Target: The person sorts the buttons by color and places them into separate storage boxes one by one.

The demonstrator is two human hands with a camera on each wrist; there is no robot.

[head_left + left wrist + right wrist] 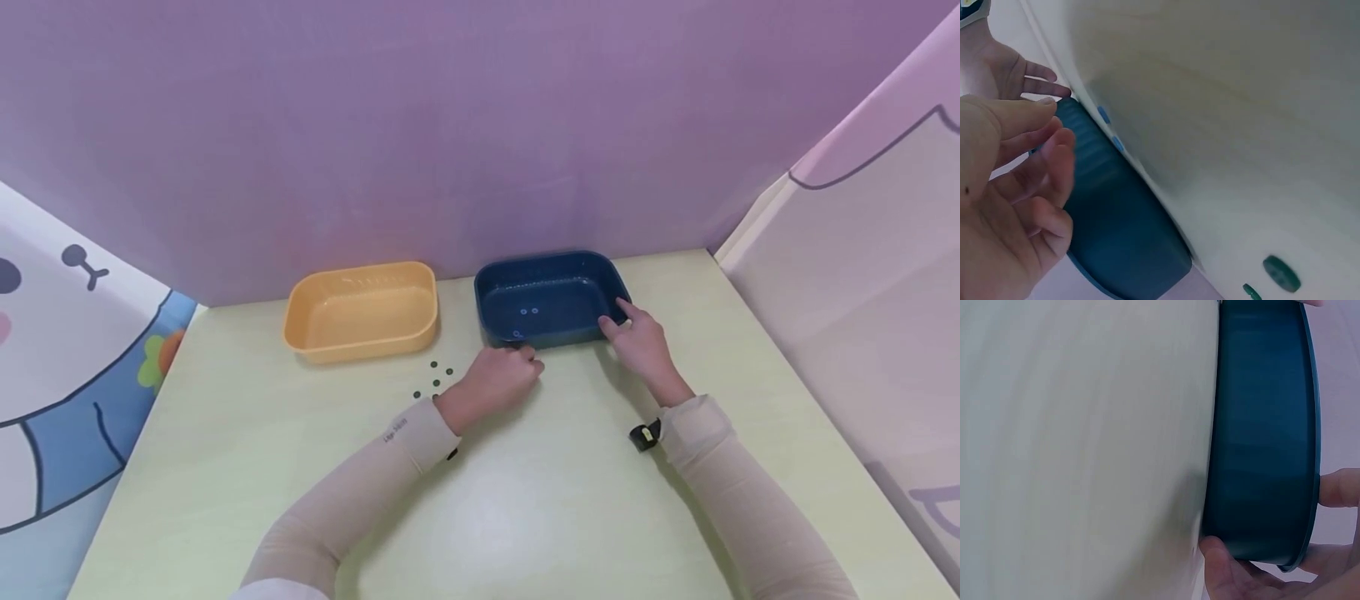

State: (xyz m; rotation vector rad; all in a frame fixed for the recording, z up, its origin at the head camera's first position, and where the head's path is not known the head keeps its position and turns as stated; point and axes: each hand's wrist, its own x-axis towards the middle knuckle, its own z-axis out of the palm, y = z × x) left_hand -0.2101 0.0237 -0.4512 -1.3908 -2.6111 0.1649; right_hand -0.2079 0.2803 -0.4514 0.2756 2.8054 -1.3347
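A dark blue rectangular plastic tub (551, 337) stands at the back of the table, a few small light-blue ring-shaped pieces (529, 311) on its floor. My right hand (641, 342) grips its front right corner; in the right wrist view the fingers (1338, 487) reach over the rim. My left hand (495, 379) is at the tub's front wall with its fingers curled, and nothing shows between them in the left wrist view. Two small blue pieces (1110, 128) lie beside the tub's base there. Several small dark green discs (437, 383) lie on the table left of that hand.
A yellow-orange plastic tub (362, 346) stands to the left of the blue one. The pale table (517, 517) meets a purple backdrop (450, 150) behind both tubs. Printed panels rise at the left and right sides.
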